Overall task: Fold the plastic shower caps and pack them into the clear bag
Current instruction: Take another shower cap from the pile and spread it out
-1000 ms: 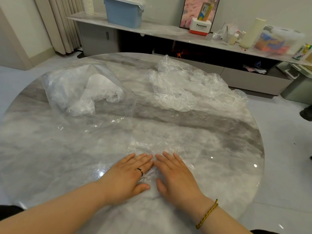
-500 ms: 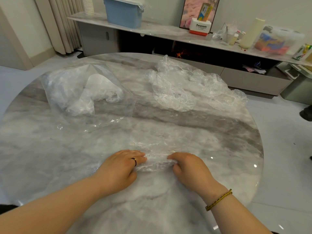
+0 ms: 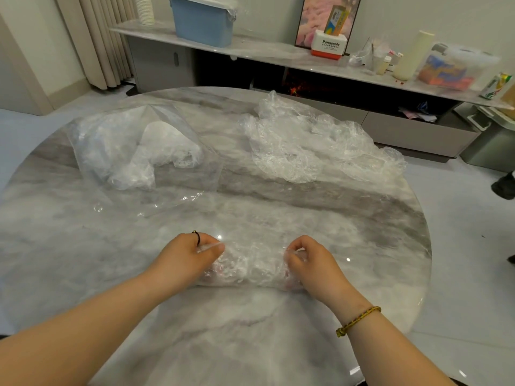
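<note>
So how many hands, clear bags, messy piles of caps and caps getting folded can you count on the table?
Hands: 2 (left hand, right hand)
Clear bag: 1
Messy pile of caps: 1
Cap being folded: 1
Total: 5

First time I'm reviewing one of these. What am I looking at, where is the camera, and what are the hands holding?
There is no machine here. A person works bare-handed, and the single camera sits on their head, looking forward and down. The left hand and right hand each pinch one end of a crumpled shower cap, gathered into a roll on the round marble table. At the far left lies the clear bag with packed caps inside. At the far right sits a loose pile of caps.
</note>
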Demonstrator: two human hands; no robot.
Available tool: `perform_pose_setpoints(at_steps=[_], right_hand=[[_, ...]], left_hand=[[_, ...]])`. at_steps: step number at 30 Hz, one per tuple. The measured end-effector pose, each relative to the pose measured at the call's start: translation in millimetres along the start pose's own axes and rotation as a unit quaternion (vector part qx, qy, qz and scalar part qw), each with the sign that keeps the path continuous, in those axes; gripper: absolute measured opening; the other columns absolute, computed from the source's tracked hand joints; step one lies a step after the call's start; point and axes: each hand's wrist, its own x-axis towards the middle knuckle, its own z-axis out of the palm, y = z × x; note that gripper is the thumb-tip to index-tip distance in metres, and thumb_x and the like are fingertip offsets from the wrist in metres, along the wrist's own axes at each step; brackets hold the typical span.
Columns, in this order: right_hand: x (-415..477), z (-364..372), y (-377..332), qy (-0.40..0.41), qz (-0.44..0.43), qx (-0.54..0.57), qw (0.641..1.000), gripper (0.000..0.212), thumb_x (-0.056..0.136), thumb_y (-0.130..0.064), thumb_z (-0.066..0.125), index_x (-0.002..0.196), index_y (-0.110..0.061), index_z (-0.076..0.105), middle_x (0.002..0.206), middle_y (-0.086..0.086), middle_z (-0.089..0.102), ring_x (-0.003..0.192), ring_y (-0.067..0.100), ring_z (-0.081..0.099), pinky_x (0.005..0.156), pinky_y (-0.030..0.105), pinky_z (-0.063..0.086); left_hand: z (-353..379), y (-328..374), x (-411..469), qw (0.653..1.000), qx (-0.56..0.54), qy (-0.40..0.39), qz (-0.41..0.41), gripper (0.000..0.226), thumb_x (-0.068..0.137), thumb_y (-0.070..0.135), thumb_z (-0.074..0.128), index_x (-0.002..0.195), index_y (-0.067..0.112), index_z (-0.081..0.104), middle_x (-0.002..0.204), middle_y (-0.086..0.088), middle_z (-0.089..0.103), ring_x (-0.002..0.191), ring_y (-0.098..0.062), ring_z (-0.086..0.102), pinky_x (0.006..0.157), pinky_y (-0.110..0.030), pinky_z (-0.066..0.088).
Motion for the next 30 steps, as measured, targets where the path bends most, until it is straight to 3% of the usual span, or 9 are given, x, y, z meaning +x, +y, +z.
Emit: perform_pose_setpoints(at_steps=[2,5,9,12,18,21,25,28,30], right_hand=[[-1,4,1,0.011,0.004,-0.019,1.000,0.020,0.093,-0.014,0.048,0.076,-0.023,0.044,0.067,-0.004,0.054,0.048,0.006,0.052,0.040,0.011,0.037],[-1,10,2,0.017,0.006,-0.052,0.998,0.010,0.095,-0.016,0.045,0.086,-0.020,0.044,0.068,-0.002,0.055,0.042,0.011,0.051,0.037,0.014,0.036],[-1,12,1,0.027,-0.014,-0.109,0.994,0.005,0.096,-0.020,0.044,0.092,-0.018,0.043,0.065,-0.006,0.053,0.045,0.008,0.048,0.047,0.016,0.040],[0,15,0,0.031,-0.008,-0.121,0.992,0.007,0.095,-0.025,0.046,0.094,-0.019,0.044,0.069,-0.006,0.052,0.049,0.014,0.050,0.059,0.030,0.049],[2,18,-1,0.053,0.010,-0.163,0.985,0.028,0.095,-0.030,0.046,0.119,-0.016,0.044,0.083,-0.002,0.053,0.075,0.017,0.053,0.066,0.027,0.043],[2,16,-2,0.087,0.006,-0.216,0.972,0.040,0.096,-0.029,0.045,0.133,-0.018,0.036,0.121,0.001,0.050,0.107,0.018,0.053,0.076,0.023,0.040],[1,30,1,0.253,-0.192,-0.345,0.883,0.026,0.077,-0.015,0.058,0.102,-0.012,0.067,0.116,0.010,0.063,0.106,0.030,0.062,0.092,0.036,0.045],[-5,47,-2,0.152,-0.215,-0.378,0.888,0.041,0.075,-0.029,0.037,0.094,-0.018,0.072,0.114,0.007,0.067,0.107,0.025,0.063,0.098,0.035,0.034],[-7,53,-3,0.087,-0.165,-0.387,0.903,0.050,0.074,-0.038,0.034,0.100,-0.018,0.072,0.114,0.005,0.067,0.106,0.020,0.064,0.096,0.029,0.044]], left_hand=[[-3,5,-2,0.999,0.022,0.026,-0.013,0.017,0.089,0.031,0.056,0.101,0.019,0.060,0.067,0.001,0.059,0.046,-0.002,0.055,0.049,-0.014,0.042],[-6,6,-4,0.965,0.240,0.102,0.021,0.039,0.090,0.041,0.051,0.126,0.026,0.049,0.089,0.005,0.054,0.089,-0.013,0.059,0.079,-0.027,0.039],[2,1,-3,0.837,0.351,0.241,0.344,0.032,0.082,0.031,0.047,0.111,0.019,0.054,0.089,-0.006,0.066,0.092,-0.023,0.053,0.086,-0.033,0.029],[22,-8,-7,0.782,0.405,0.134,0.454,0.038,0.099,0.023,0.026,0.110,0.020,0.062,0.107,-0.005,0.069,0.109,-0.019,0.046,0.105,-0.035,0.019],[30,-10,-8,0.801,0.505,-0.048,0.317,0.071,0.101,0.035,0.000,0.112,0.013,0.067,0.115,-0.002,0.067,0.110,-0.018,0.061,0.108,-0.033,0.012],[30,-16,-4,0.824,0.498,-0.083,0.258,0.072,0.100,0.041,0.000,0.115,0.013,0.065,0.118,-0.002,0.065,0.108,-0.016,0.062,0.107,-0.030,0.011],[34,-21,-2,0.824,0.502,-0.097,0.245,0.071,0.098,0.047,0.002,0.118,0.018,0.063,0.121,0.002,0.063,0.111,-0.016,0.060,0.106,-0.031,0.011],[34,-24,-1,0.829,0.504,-0.108,0.218,0.072,0.096,0.052,0.002,0.118,0.021,0.063,0.121,0.002,0.063,0.112,-0.016,0.060,0.103,-0.034,0.013],[33,-20,-2,0.843,0.495,-0.083,0.194,0.083,0.090,0.063,-0.006,0.131,0.019,0.052,0.134,0.000,0.053,0.126,-0.015,0.045,0.104,-0.037,0.007]])
